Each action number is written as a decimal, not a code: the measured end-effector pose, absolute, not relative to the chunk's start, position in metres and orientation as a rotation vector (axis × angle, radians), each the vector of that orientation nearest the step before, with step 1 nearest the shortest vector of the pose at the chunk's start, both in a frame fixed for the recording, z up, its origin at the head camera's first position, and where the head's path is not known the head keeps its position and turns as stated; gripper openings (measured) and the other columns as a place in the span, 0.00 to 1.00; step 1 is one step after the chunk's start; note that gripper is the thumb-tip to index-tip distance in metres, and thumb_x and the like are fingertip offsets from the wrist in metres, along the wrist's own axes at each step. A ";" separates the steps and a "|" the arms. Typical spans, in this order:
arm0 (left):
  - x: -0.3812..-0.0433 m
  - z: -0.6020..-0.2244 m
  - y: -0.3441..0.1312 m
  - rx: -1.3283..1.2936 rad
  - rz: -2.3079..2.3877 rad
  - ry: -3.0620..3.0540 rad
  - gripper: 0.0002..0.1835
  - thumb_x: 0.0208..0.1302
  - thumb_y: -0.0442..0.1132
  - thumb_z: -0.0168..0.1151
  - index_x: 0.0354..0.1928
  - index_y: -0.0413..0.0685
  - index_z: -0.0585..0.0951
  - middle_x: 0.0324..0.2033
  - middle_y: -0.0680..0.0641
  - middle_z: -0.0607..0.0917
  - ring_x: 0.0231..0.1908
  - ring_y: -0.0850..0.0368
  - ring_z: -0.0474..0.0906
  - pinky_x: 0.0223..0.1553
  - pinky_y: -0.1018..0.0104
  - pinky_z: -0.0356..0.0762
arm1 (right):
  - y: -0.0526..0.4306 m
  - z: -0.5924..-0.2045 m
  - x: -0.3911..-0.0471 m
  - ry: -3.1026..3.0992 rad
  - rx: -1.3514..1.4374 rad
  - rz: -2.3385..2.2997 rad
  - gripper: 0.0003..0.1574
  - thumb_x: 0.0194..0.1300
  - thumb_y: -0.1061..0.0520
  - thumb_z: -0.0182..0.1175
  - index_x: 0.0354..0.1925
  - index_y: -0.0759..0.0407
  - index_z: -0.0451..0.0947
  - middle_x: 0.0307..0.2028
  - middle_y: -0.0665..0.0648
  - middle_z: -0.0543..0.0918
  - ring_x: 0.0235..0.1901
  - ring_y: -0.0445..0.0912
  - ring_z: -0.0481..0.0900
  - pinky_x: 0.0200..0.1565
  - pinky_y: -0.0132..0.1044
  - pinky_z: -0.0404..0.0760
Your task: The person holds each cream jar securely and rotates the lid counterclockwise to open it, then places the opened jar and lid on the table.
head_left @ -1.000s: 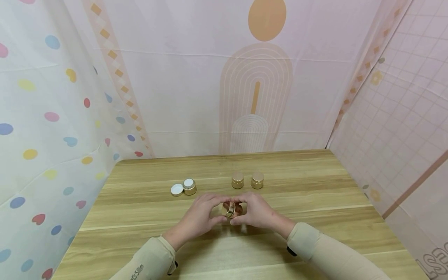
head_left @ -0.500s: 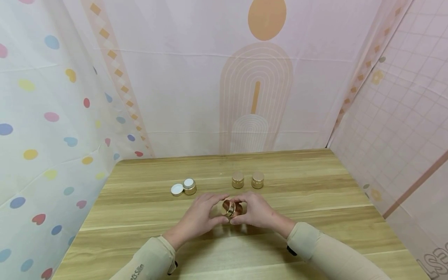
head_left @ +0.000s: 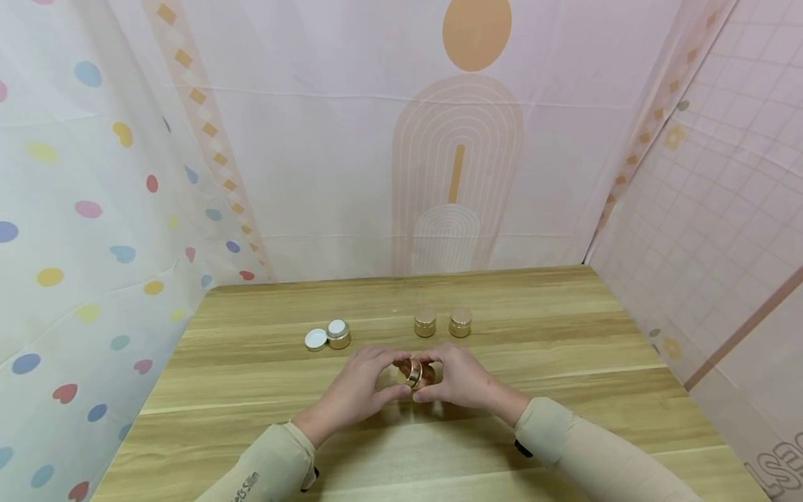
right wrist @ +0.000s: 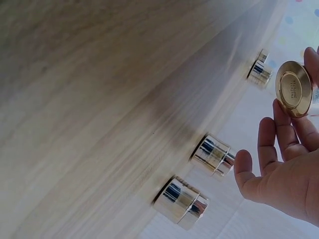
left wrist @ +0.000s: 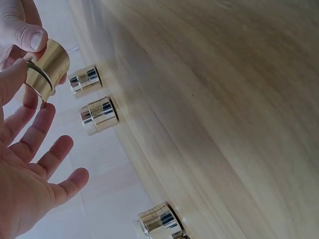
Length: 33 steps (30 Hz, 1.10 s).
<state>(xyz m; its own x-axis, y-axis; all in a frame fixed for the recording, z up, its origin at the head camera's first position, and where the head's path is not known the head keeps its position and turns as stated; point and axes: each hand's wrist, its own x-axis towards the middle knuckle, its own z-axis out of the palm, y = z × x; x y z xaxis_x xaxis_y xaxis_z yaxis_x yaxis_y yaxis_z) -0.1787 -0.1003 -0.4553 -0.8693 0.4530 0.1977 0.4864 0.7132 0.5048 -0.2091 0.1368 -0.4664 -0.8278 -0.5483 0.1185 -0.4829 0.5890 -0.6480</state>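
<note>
Near the middle of the table, a small gold cosmetic jar (head_left: 414, 376) is held on its side between both hands. My left hand (head_left: 364, 383) pinches its lid end with thumb and fingertips, while the remaining fingers spread loosely in the left wrist view. From the other side, my right hand (head_left: 461, 376) grips the body with thumb and fingers. The jar's round base (right wrist: 294, 89), with small print on it, faces the right wrist camera. A narrow dark line rings the jar between lid and body in the left wrist view.
Two closed gold jars (head_left: 424, 323) (head_left: 461, 323) stand behind the right hand on the wooden table (head_left: 533, 300). Farther left, an opened jar (head_left: 339, 335) with a white top stands beside its upturned lid (head_left: 316, 339). Patterned curtains (head_left: 314, 174) enclose the table's back and sides.
My left fingertips lifted slightly off the lid half a second ago and are against it again now. The right hand and the jar have stayed in place.
</note>
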 end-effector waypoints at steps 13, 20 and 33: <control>-0.178 -0.455 -0.102 -0.781 -0.885 -2.851 0.37 0.62 0.47 0.79 0.73 0.52 0.78 0.66 0.43 0.84 0.69 0.39 0.76 0.74 0.36 0.71 | 0.137 -0.466 -0.211 2.730 -0.914 -1.038 0.35 0.54 0.47 0.85 0.59 0.52 0.88 0.54 0.51 0.92 0.56 0.48 0.85 0.63 0.52 0.83; -0.179 -0.457 -0.100 -0.778 -0.871 -2.850 0.32 0.64 0.50 0.77 0.69 0.54 0.81 0.65 0.45 0.85 0.69 0.40 0.76 0.76 0.35 0.67 | 0.137 -0.467 -0.210 2.717 -0.920 -1.047 0.37 0.54 0.48 0.85 0.61 0.52 0.87 0.55 0.53 0.91 0.58 0.51 0.84 0.66 0.57 0.81; -0.178 -0.465 -0.099 -0.842 -0.823 -2.769 0.39 0.59 0.43 0.81 0.73 0.52 0.78 0.64 0.43 0.85 0.66 0.40 0.79 0.73 0.32 0.70 | 0.136 -0.469 -0.210 2.721 -0.935 -1.041 0.34 0.54 0.48 0.85 0.58 0.51 0.88 0.54 0.51 0.92 0.56 0.48 0.85 0.64 0.53 0.82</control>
<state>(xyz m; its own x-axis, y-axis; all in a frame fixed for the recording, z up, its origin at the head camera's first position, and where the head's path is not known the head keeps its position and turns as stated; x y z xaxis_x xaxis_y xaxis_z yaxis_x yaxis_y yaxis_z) -0.1781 -0.0989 -0.4649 -0.8354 0.4766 0.2737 0.5487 0.6951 0.4645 -0.2100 0.1365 -0.4689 -0.8103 -0.5702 0.1349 -0.5146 0.5823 -0.6294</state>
